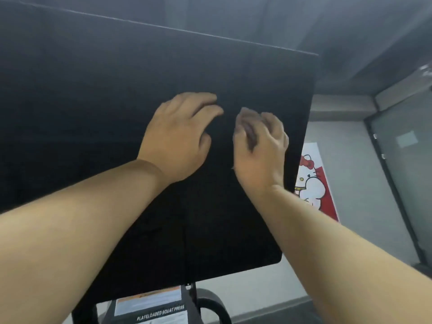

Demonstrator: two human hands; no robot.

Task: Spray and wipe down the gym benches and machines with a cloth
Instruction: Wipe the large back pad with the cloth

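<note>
A large black flat plate [117, 101] of a squat press machine fills most of the view and tilts up in front of me. My left hand [180, 139] rests on the plate near its middle, fingers spread and only slightly bent. My right hand [259, 146] is just to its right, blurred, with its fingers curled. A dark cloth [248, 133] shows as a dark patch across those fingers and is hard to tell apart from the black plate. No spray bottle is in view.
Under the plate is a label [161, 314] reading "PLATELOADED SQUAT PRESS" and a black frame tube [210, 305]. A red and white cartoon poster [315, 181] hangs on the grey wall to the right. A glass door [402, 164] stands at the far right.
</note>
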